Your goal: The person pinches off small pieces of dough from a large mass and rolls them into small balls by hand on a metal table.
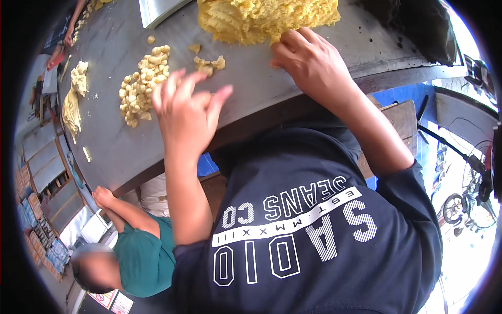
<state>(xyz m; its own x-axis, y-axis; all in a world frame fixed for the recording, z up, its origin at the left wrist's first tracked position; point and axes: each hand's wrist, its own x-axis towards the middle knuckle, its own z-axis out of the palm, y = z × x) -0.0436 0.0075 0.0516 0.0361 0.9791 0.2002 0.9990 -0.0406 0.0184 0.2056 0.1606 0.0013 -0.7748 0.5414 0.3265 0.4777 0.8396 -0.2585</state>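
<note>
The dough [266,18] sits as one big yellow lump at the far side of the surface [251,86], straight ahead of the person and probably kept whole there so that bits can be taken from its near edge. The right hand [308,52] is at that edge: its fingers are curled and narrow, their tips touching the dough, which lies just beyond them and to their left. Whether a piece is pinched between them I cannot tell, as the knuckles hide it.

The left hand [183,107] is wide, palm down, fingers spread and thumb held apart, somewhat blurred; no piece shows in it, though its underside is hidden. The balls [140,86] lie in a loose heap just beside it, to its left and beyond, the fingers partly overlapping the heap in view; I cannot tell if they touch. Their place within easy reach of this hand suggests a gathering spot, separate from the lump. One stray ball [151,39] lies beyond the heap.

A few scraps [210,65] lie between the balls and the dough, just past the left hand's fingertips, perhaps left loose for shaping.
</note>
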